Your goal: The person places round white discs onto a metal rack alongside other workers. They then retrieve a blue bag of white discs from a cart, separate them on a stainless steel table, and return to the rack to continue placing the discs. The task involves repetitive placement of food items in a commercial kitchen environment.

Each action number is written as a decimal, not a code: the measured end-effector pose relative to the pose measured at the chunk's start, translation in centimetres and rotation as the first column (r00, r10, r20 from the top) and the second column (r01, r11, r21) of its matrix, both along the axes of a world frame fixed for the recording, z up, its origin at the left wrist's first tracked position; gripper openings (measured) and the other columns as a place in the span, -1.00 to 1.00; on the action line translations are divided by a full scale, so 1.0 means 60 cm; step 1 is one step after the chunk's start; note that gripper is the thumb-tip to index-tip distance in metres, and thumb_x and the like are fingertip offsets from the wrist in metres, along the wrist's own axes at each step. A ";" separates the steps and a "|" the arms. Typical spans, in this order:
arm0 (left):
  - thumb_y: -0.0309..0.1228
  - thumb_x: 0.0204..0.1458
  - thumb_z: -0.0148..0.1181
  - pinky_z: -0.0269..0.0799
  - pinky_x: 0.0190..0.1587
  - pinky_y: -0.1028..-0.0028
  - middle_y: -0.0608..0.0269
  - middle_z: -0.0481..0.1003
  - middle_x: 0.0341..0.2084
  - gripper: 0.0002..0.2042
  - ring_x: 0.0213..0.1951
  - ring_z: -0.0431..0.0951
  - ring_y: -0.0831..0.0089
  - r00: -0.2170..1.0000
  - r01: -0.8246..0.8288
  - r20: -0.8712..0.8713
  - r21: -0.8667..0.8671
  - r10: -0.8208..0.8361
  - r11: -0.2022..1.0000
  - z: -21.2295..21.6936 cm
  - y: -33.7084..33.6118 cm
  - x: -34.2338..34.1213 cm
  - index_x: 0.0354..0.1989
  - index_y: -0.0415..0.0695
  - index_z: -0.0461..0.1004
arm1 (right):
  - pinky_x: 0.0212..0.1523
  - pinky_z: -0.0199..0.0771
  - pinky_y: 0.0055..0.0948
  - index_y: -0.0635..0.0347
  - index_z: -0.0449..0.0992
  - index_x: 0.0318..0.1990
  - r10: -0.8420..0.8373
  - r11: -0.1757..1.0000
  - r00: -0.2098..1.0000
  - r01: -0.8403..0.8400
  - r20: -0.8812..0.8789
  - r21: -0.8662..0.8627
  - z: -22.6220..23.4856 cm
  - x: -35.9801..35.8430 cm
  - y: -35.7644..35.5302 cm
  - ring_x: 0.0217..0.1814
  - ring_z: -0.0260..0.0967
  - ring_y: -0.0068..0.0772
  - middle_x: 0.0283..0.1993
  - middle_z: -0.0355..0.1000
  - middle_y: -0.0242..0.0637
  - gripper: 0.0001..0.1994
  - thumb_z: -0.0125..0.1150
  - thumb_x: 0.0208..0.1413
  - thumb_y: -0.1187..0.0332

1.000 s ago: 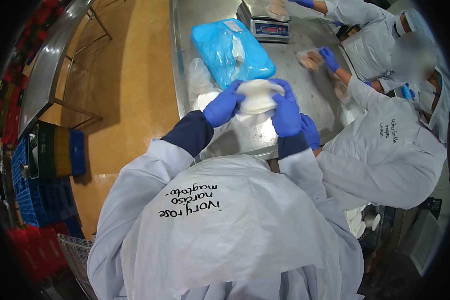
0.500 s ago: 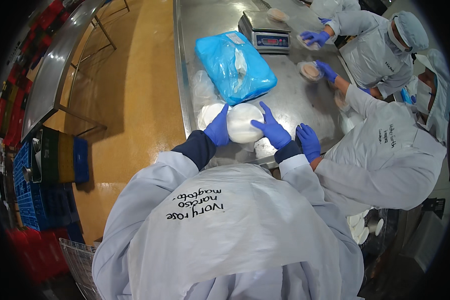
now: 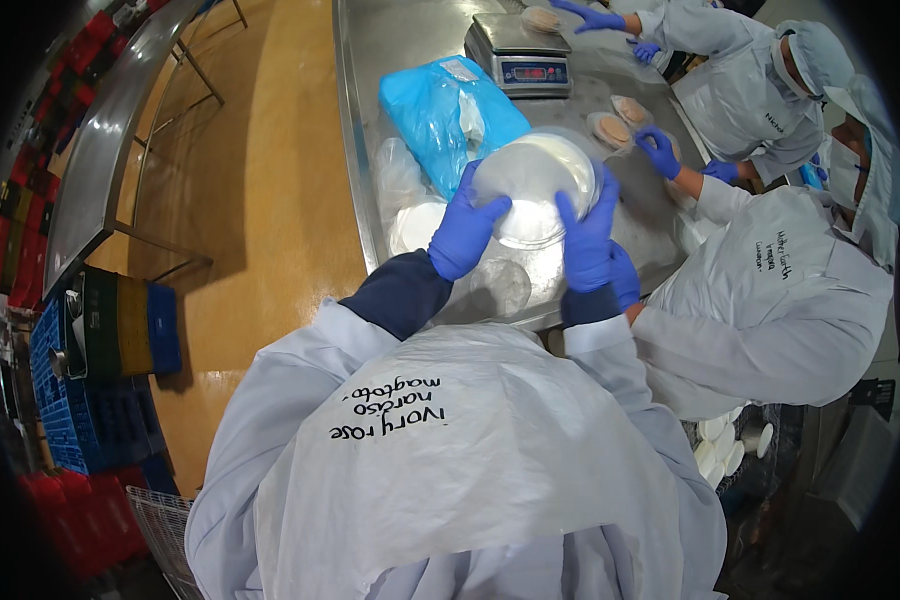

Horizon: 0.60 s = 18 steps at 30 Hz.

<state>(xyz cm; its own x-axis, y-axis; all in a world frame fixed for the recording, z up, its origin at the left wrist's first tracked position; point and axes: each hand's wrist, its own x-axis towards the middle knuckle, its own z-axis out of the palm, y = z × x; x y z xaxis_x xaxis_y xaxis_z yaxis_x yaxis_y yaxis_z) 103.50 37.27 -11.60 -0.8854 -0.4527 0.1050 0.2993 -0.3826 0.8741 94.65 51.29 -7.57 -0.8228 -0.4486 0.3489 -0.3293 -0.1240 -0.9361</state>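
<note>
Both my hands wear blue gloves and hold a round clear plastic container [image 3: 533,190] above the steel table [image 3: 400,40]. My left hand [image 3: 463,228] grips its left rim and my right hand [image 3: 587,238] grips its right rim. Just behind it lies a blue plastic bag [image 3: 440,115]. Under my hands, clear lids or containers [image 3: 415,225] lie flat on the table.
A digital scale [image 3: 520,55] stands at the back of the table. To my right, co-workers in white coats and blue gloves handle round filled containers [image 3: 610,128]. Stacked blue and red crates [image 3: 80,400] stand on the yellow floor at left, near a steel rack [image 3: 100,160].
My hands have lifted the round container up from the table and tilted it toward me. The co-worker at the back reaches further over the table.
</note>
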 end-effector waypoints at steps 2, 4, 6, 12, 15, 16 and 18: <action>-0.40 0.14 0.08 0.39 -0.16 0.53 0.29 0.40 -0.12 -0.55 -0.19 0.43 0.54 0.993 0.090 -0.072 -0.095 -0.097 0.991 0.008 0.001 -0.003 0.21 -0.08 0.17 | 0.03 0.36 -0.45 0.17 0.28 0.15 0.321 0.947 0.877 -0.282 0.358 -0.156 0.081 0.010 0.024 0.01 0.32 -0.41 -0.01 0.36 -0.17 -0.54 0.09 0.05 0.55; -0.35 0.14 0.09 0.39 -0.21 0.51 0.28 0.41 -0.14 -0.57 -0.23 0.43 0.53 0.980 0.192 0.064 -0.039 -0.189 0.981 -0.003 -0.006 -0.005 0.19 -0.08 0.20 | -0.01 0.35 -0.49 0.14 0.36 0.05 0.333 0.933 0.931 -0.348 -0.146 -0.089 0.130 0.015 0.024 -0.05 0.31 -0.45 -0.07 0.37 -0.20 -0.61 -0.02 0.03 0.62; -0.27 0.13 0.12 0.42 -0.12 0.43 0.23 0.42 -0.08 -0.54 -0.15 0.47 0.43 0.931 0.231 0.232 0.222 -0.282 0.947 -0.023 -0.020 -0.022 0.19 -0.10 0.23 | -0.03 0.34 -0.50 0.14 0.42 -0.06 0.231 0.965 0.869 -0.263 -0.438 -0.013 0.123 -0.006 0.019 -0.08 0.31 -0.46 -0.11 0.38 -0.23 -0.65 -0.09 0.00 0.66; -0.16 0.02 0.26 0.38 0.07 0.23 0.06 0.45 -0.12 -0.48 -0.01 0.48 0.17 0.851 0.417 0.506 -0.813 0.140 0.405 -0.194 0.034 -0.024 0.14 -0.06 0.32 | -0.21 0.38 -0.37 0.04 0.50 -0.25 0.008 0.498 0.966 0.219 -0.257 0.839 -0.345 -0.191 0.147 -0.23 0.38 -0.36 -0.26 0.45 -0.30 -0.77 -0.12 0.11 0.52; -0.17 0.00 0.26 0.36 0.09 0.21 0.05 0.46 -0.15 -0.48 -0.01 0.47 0.11 0.803 0.575 0.571 -0.818 0.169 0.028 -0.230 0.035 0.000 0.14 -0.05 0.32 | -0.40 0.40 -0.30 -0.03 0.52 -0.24 -0.042 0.394 0.976 -0.182 0.216 0.901 -0.244 -0.227 0.115 -0.43 0.39 -0.35 -0.43 0.47 -0.28 -0.78 -0.10 0.15 0.46; -0.19 0.00 0.26 0.35 0.10 0.23 0.05 0.46 -0.15 -0.49 -0.02 0.47 0.12 0.753 0.653 0.651 -0.757 0.098 0.012 -0.232 0.026 -0.014 0.13 -0.06 0.33 | -0.40 0.40 -0.32 -0.02 0.52 -0.23 -0.055 0.534 0.976 -0.149 0.211 0.832 -0.226 -0.227 0.109 -0.42 0.38 -0.38 -0.41 0.46 -0.26 -0.77 -0.11 0.15 0.48; -0.23 0.01 0.26 0.35 0.08 0.29 0.13 0.47 -0.16 -0.53 -0.05 0.47 0.21 0.662 0.742 0.746 -0.640 -0.070 0.200 -0.200 0.007 -0.024 0.10 -0.07 0.36 | -0.41 0.41 -0.38 -0.02 0.54 -0.20 -0.079 0.769 0.973 -0.079 0.217 0.634 -0.205 -0.198 0.117 -0.41 0.38 -0.42 -0.38 0.46 -0.23 -0.73 -0.12 0.13 0.52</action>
